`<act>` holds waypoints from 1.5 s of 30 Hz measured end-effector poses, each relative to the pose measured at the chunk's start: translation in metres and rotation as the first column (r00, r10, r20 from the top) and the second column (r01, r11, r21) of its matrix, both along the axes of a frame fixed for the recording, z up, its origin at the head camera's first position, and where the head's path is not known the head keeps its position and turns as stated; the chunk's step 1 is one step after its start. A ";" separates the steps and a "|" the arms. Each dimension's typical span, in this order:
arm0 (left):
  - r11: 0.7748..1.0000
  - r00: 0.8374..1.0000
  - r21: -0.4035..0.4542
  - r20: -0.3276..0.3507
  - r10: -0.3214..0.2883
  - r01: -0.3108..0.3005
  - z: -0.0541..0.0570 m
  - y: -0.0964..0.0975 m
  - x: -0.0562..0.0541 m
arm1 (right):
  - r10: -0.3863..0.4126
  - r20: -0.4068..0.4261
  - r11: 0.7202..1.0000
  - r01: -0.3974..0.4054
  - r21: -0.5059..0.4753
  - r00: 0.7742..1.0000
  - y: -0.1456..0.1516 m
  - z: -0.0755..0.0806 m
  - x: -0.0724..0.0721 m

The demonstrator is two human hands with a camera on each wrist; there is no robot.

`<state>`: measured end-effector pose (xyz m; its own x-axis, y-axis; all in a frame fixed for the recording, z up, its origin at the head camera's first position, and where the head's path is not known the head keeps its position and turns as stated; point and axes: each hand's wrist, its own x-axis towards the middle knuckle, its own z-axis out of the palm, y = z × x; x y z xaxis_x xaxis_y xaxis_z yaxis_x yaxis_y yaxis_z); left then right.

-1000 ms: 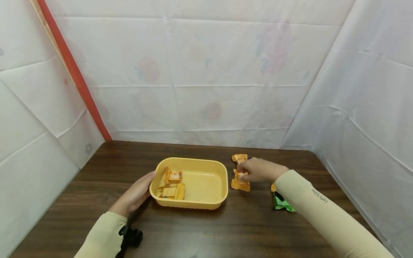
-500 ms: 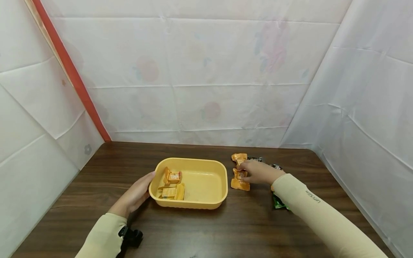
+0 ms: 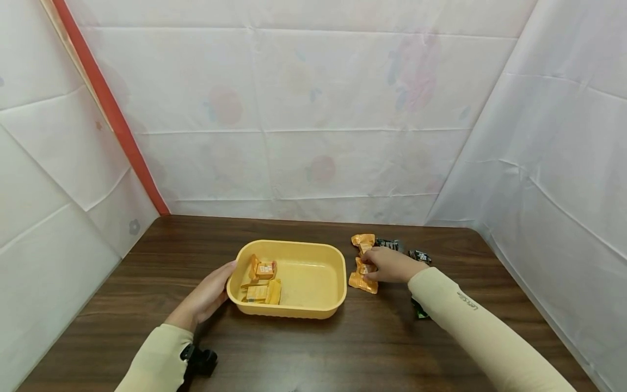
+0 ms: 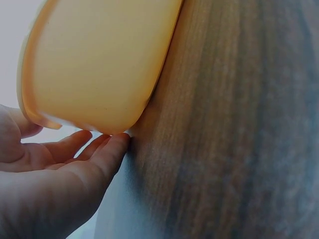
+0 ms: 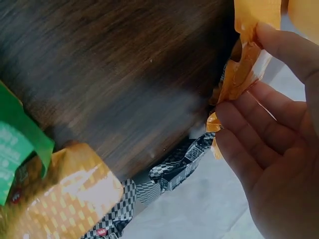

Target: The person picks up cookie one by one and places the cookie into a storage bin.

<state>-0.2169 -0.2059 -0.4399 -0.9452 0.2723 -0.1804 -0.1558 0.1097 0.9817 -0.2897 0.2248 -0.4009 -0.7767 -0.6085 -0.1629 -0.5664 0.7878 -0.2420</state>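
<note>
My left hand (image 3: 208,294) touches the left end of a yellow plastic tray (image 3: 286,312); in the left wrist view its fingertips rest against the outer wall just below the rim. Inside the tray's left half lie two small wrapped snacks, one orange (image 3: 266,269) and one yellow (image 3: 258,293). To the right of the tray, my right hand (image 3: 393,265) pinches an orange-wrapped snack (image 3: 361,282) between thumb and fingers, low over the table. The right wrist view shows its crinkled wrapper (image 5: 238,79) at the fingertips. Another orange-wrapped snack (image 3: 363,239) lies just beyond the hand.
Black checkered packets (image 3: 389,244) (image 5: 182,162) lie behind the right hand. A green packet (image 3: 419,310) is mostly covered by the right sleeve, and an orange-yellow one (image 5: 75,194) lies beside it. White sheeting (image 3: 303,109) walls the dark wooden table (image 3: 313,354) at back and sides.
The pinched orange snack has turned slightly, its near end shifting left and toward me. My right forearm has swung a little left, uncovering black packets. The left hand and tray stay put.
</note>
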 end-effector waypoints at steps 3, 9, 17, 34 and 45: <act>1.000 1.000 0.001 -0.001 0.001 -0.001 0.000 0.000 0.000 | -0.009 0.000 1.000 0.009 0.012 1.000 -0.001 -0.001 -0.001; 1.000 1.000 0.002 0.004 0.005 -0.005 0.001 0.001 0.000 | -0.027 0.007 0.999 0.026 0.043 1.000 -0.003 -0.002 0.001; 1.000 1.000 0.003 0.009 0.005 -0.005 0.000 0.001 0.000 | -0.040 0.013 0.997 0.039 0.071 0.999 -0.004 -0.003 0.001; 1.000 1.000 0.012 0.012 -0.003 0.003 0.003 0.002 0.001 | 0.015 0.025 0.999 -0.017 0.050 1.000 -0.001 0.002 0.004; 1.000 1.000 0.013 0.016 0.000 0.000 0.003 0.003 0.001 | -0.010 0.045 0.999 0.008 0.032 0.999 0.007 0.020 0.007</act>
